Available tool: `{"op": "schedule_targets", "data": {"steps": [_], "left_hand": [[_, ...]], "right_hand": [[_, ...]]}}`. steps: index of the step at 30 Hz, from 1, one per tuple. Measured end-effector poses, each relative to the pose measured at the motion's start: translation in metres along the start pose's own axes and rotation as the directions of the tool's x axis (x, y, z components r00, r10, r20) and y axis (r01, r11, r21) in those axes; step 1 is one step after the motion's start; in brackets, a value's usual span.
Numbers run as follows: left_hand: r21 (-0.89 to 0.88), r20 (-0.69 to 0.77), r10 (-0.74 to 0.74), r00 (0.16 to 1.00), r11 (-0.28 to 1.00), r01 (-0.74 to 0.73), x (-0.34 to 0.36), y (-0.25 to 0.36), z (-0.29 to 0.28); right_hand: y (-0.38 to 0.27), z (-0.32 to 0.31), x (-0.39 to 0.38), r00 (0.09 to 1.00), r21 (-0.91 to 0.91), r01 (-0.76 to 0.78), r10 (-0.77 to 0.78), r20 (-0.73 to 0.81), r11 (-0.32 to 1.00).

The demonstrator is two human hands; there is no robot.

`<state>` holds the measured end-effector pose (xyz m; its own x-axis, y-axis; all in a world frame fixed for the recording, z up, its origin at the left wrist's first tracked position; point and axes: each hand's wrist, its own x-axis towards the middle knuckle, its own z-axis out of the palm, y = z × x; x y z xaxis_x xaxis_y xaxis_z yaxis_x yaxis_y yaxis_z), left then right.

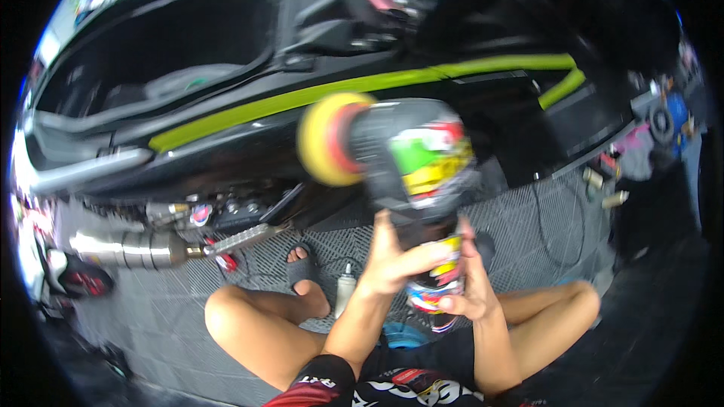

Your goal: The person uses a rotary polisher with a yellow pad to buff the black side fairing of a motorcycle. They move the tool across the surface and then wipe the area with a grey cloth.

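In front of my knees I hold up a cordless polisher [377, 154], black with colourful stickers and a round yellow foam pad [323, 139] facing left. My left hand [396, 256] is closed round the handle from the left, its fingers reaching across the front. From the other side my right hand [473, 283] is closed on the lower handle near the base. Beyond the pad is the glossy black body panel [249, 154] of a scooter. A strip of yellow-green masking tape [302, 96] runs along it. The pad and tool head are blurred, and I cannot tell whether the pad touches the panel.
The scooter's open under-seat compartment [158, 53] lies at the upper left. Below it is a metal exhaust [132, 247]. A white bottle [345, 290] stands on the grey grid floor mat [170, 316] near my sandalled foot [302, 267]. A cable [543, 234] and clutter lie at the right.
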<state>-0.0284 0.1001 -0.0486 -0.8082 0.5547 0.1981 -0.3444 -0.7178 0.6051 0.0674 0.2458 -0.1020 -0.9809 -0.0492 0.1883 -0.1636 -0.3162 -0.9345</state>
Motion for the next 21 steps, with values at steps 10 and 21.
{"op": "schedule_targets", "data": {"steps": [10,21], "left_hand": [[0.296,-0.015,0.304,0.953,0.911,-0.286,-0.047,0.066,0.005],[0.379,-0.099,0.130,0.987,0.922,-0.084,0.037,-0.031,-0.002]], "right_hand": [[0.013,0.061,0.052,0.801,0.229,-0.226,0.047,0.597,0.947],[0.018,-0.033,0.042,0.903,0.565,-0.328,0.074,0.424,0.757]]}}
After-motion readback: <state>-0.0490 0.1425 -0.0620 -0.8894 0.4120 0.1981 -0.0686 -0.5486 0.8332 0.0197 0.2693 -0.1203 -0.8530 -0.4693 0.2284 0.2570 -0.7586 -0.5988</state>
